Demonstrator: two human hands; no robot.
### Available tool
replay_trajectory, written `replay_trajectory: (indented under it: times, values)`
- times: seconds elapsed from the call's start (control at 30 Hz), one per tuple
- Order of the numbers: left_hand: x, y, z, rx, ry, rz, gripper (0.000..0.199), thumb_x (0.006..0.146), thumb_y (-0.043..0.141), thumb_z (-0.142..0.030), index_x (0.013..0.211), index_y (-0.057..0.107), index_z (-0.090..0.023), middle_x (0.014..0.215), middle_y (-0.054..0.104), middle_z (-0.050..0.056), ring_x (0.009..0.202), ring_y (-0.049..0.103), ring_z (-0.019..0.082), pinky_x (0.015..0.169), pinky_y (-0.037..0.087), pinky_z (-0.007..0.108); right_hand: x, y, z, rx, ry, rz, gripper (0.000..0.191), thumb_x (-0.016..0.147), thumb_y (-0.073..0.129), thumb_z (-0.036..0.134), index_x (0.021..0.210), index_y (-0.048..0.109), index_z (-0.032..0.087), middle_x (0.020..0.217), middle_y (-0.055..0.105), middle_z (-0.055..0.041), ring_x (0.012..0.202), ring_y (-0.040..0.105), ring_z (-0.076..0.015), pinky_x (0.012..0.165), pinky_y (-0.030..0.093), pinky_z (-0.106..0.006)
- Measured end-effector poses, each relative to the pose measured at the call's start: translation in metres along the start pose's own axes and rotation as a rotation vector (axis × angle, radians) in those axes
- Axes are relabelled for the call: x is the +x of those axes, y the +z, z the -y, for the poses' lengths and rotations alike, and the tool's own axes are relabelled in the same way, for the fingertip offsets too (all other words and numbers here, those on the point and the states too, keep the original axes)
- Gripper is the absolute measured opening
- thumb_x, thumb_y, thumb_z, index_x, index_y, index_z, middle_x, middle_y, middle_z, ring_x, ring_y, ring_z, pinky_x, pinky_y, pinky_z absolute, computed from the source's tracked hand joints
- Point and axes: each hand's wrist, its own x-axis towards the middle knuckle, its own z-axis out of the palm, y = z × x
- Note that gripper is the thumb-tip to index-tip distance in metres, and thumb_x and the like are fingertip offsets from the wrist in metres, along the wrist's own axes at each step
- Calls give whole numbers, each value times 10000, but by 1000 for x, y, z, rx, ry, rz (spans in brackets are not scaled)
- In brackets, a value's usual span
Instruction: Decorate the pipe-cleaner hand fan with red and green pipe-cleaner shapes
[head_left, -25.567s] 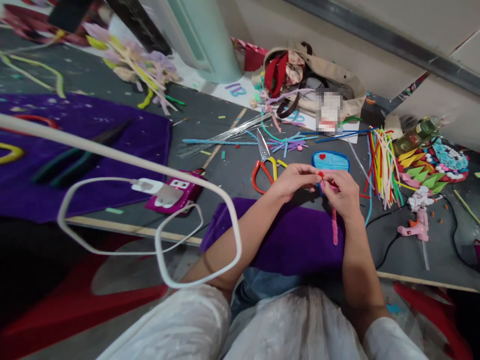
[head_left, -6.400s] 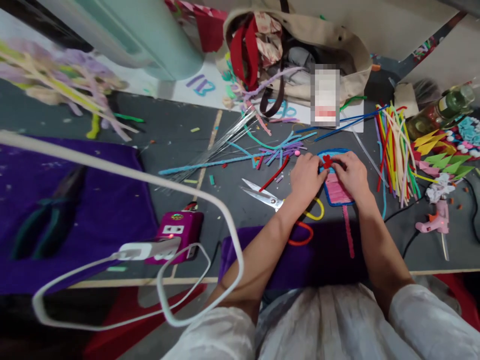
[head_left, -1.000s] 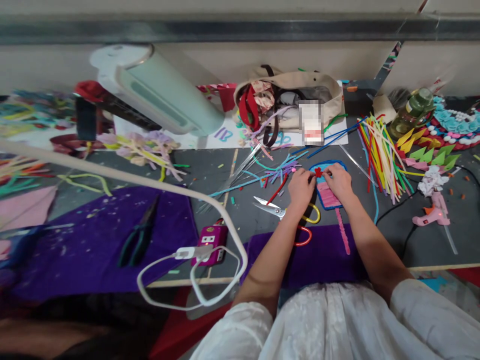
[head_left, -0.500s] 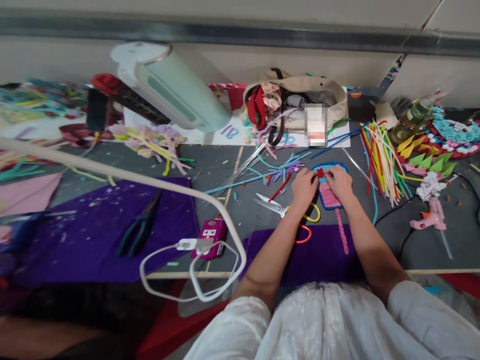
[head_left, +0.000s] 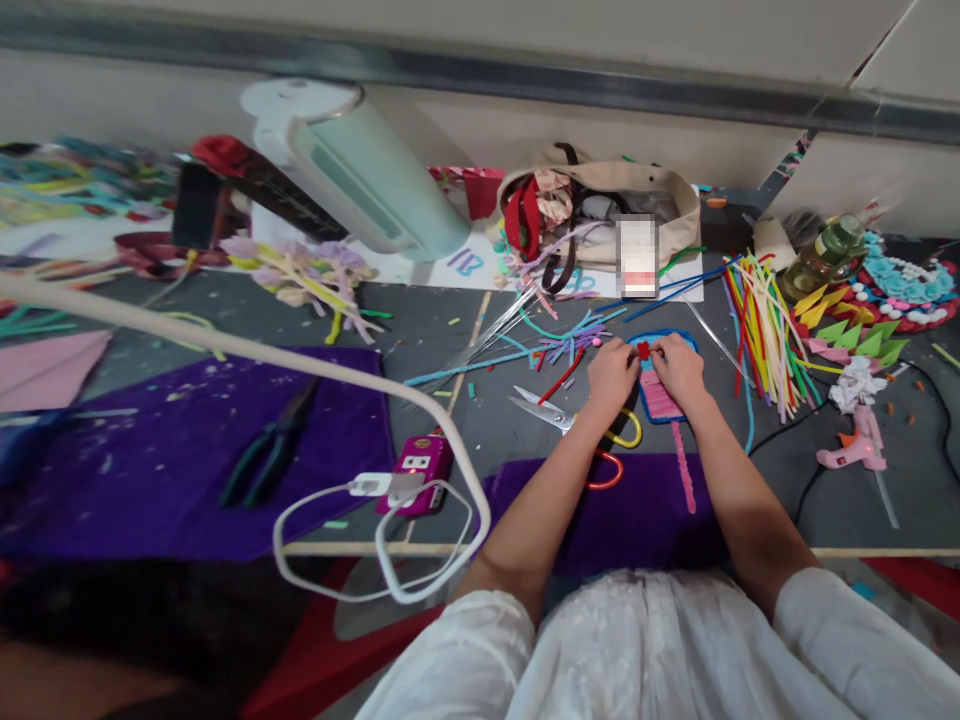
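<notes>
Between my two hands is a small red flower shape (head_left: 643, 350), pinched at its left side by my left hand (head_left: 613, 372) and at its right by my right hand (head_left: 676, 368). It lies over the upper part of a pink and blue pipe-cleaner popsicle (head_left: 662, 398), edged in dark blue with a pink stick (head_left: 683, 468) pointing toward me. Fingers of both hands are closed. Beside my left wrist, partly under the forearm, are scissors (head_left: 543, 410) with yellow and red handles, blades apart. A purple cloth (head_left: 622, 510) spreads beneath my forearms.
Right of my hands lie a pipe-cleaner bundle (head_left: 765, 340) and a pink glue gun (head_left: 859, 442) with a black cord. Leftward are a magenta power adapter (head_left: 421, 462) with white cables, dark pliers (head_left: 270, 445) and a pale rod (head_left: 315, 355). A canvas bag (head_left: 679, 200) and green box-shaped container (head_left: 382, 180) stand behind.
Both hands stay at the red flower with only slight finger shifts. The view has tilted and moved slightly; the things on the table keep their places.
</notes>
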Motion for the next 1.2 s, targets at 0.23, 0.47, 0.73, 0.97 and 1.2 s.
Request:
replay_trajectory:
  times: [0.23, 0.47, 0.73, 0.97, 1.2]
  values:
    - [0, 2, 0, 5, 1, 0, 190, 907, 520, -206, 918, 710, -207, 958, 635, 89, 978, 591, 234, 773, 421, 317, 0, -4, 4, -65, -35, 33, 312, 990, 383, 288, 1084, 670, 215, 1117, 635, -92, 897, 596, -203, 695, 402, -277]
    - [1, 1, 1, -37, -24, -6, 177, 907, 550, -228, 949, 720, -201, 977, 661, 88, 970, 607, 237, 768, 424, 322, 2, 1, -3, 90, 10, -19, 271, 967, 419, 256, 1030, 680, 214, 1070, 656, -82, 932, 603, -207, 780, 444, -292]
    - [-3, -7, 4, -101, -55, -12, 125, 873, 620, -229, 962, 703, -200, 991, 690, 75, 970, 610, 230, 814, 430, 324, 3, -3, -13, 228, 19, -41, 223, 920, 500, 248, 958, 714, 199, 982, 672, -69, 885, 624, -197, 821, 469, -307]
    - [0, -2, -3, -71, -105, -10, 111, 886, 619, -276, 898, 695, -196, 965, 688, 77, 938, 615, 226, 756, 416, 315, 3, 4, -6, 114, 39, -42, 265, 953, 478, 336, 953, 721, 230, 1002, 680, -50, 909, 604, -195, 743, 442, -281]
    - [4, 2, -3, -16, -137, -2, 109, 873, 636, -301, 872, 693, -208, 945, 695, 53, 894, 621, 209, 725, 407, 298, 3, 7, -6, 101, 60, -31, 258, 963, 473, 321, 970, 716, 234, 1029, 680, -42, 938, 610, -195, 730, 434, -280]
